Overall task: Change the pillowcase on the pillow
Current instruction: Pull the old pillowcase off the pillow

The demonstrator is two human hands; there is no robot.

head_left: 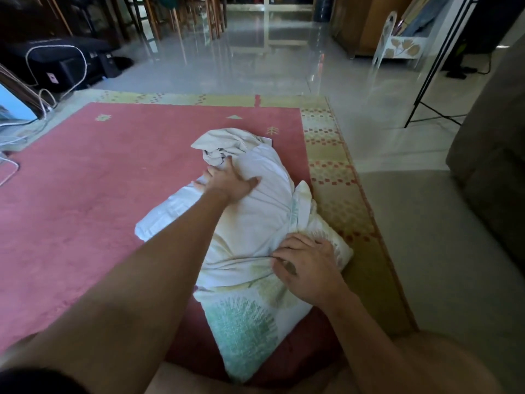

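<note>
Nearest, your right hand (308, 265) pinches the white pillowcase (255, 217) hem at the leaf-print pillow (244, 322) lying on the pink rug (85, 180). Farther, your left hand (230, 182) presses flat, fingers spread. Risk: fabric bunches, jamming the pull.

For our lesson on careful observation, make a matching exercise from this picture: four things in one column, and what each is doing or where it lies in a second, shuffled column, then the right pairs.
Column A
1. left hand
2. right hand
3. leaf-print pillow
4. crumpled cream cloth

Column B
a. bunched at the pillow's far end
b. pressed flat on the white pillowcase
c. gripping the pillowcase's edge
d. its near end bare, on the pink rug

Pairs: 1-b, 2-c, 3-d, 4-a
</note>
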